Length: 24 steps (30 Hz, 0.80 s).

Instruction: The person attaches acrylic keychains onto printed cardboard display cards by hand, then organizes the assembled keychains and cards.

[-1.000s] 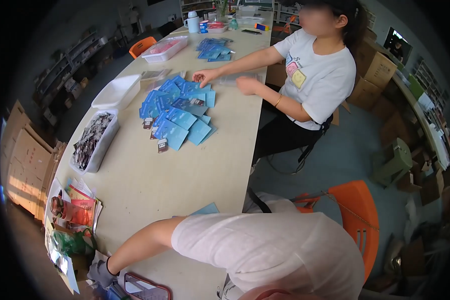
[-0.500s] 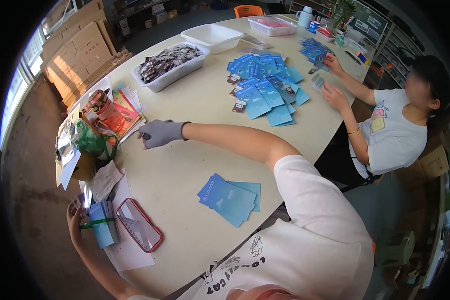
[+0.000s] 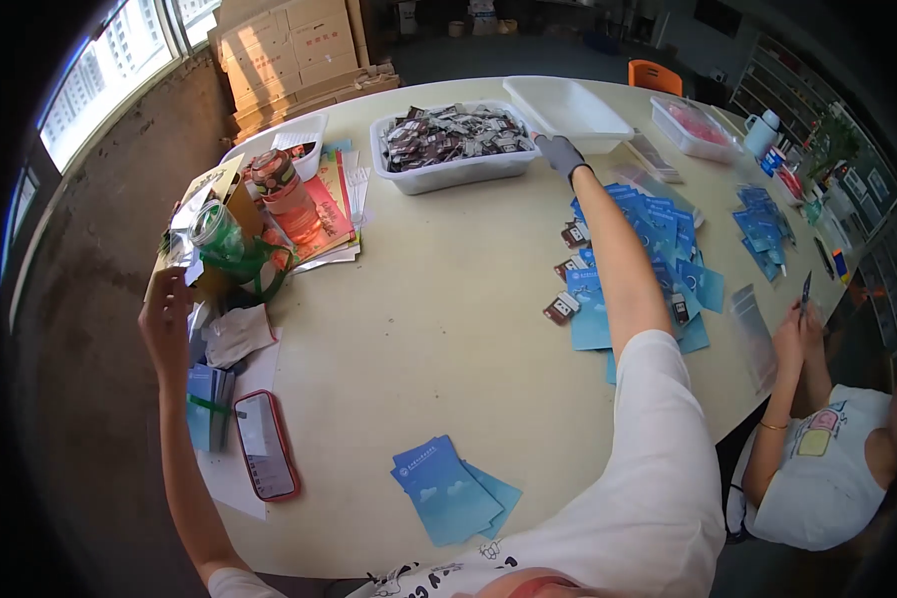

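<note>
Blue leaflets (image 3: 446, 488) lie fanned at the table's near edge, beside a phone in a red case (image 3: 264, 444). Farther left, the bare left hand (image 3: 166, 317) is raised at the table's left edge, fingers curled on a small clear packet (image 3: 181, 242) close to a green-lidded jar (image 3: 216, 231). Half a second ago this hand sat low by the phone; it has since lifted. Across the table (image 3: 418, 329), the gloved right hand (image 3: 560, 154) reaches the right end of a white bin (image 3: 448, 171) heaped with small dark sachets (image 3: 448, 135); how far its fingers are spread I cannot tell, and nothing shows in its grip. Earlier it rested near the clutter at the left. Behind stands an empty white tray (image 3: 568, 105), then a clear tub (image 3: 698, 130) of pink items. Blue packets (image 3: 668, 239) spread at right, where another person's hands (image 3: 797, 334) work.
</note>
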Motion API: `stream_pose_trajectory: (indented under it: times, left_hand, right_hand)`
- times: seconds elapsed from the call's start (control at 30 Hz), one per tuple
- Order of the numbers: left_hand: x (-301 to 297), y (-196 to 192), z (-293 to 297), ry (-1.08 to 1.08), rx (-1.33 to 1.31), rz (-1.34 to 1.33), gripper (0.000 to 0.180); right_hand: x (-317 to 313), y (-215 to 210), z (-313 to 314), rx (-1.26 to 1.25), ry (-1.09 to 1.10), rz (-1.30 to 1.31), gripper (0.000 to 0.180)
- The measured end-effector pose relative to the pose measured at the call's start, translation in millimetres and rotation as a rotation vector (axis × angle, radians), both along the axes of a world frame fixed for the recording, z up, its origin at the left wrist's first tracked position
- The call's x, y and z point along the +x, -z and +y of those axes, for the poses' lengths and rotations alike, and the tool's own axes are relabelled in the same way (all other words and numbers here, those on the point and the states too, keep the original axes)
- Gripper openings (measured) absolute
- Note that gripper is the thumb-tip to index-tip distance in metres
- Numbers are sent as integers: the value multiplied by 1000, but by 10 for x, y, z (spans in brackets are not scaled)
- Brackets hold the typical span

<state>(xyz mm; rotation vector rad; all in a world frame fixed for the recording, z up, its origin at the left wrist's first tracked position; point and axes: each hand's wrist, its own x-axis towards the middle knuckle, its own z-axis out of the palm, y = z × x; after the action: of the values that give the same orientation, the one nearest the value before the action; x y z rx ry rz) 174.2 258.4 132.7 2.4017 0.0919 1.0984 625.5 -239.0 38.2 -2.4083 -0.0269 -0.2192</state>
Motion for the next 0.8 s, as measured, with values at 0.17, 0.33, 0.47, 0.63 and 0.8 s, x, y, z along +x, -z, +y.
stream_pose_trajectory:
  times: [0.17, 0.33, 0.47, 0.63, 0.8]
  left_hand:
    - [2029, 601, -1267, 454, -484, 213, 40]
    - [3647, 1262, -649, 331, -1159, 358, 46]
    - [4224, 1557, -1037, 640, -1390, 219, 43]
    - [3719, 1580, -1316, 730, -1356, 47, 41]
    - [2709, 1565, -1379, 673, -1371, -14, 43]
  right_hand:
    - [672, 306, -203, 684, 19, 208, 45]
    - [389, 326, 389, 788, -243, 44, 37]
    - [385, 403, 41, 466, -183, -159, 32]
    - [60, 579, -37, 422, -153, -213, 29]
    - [-286, 489, -151, 501, -423, -35, 38]
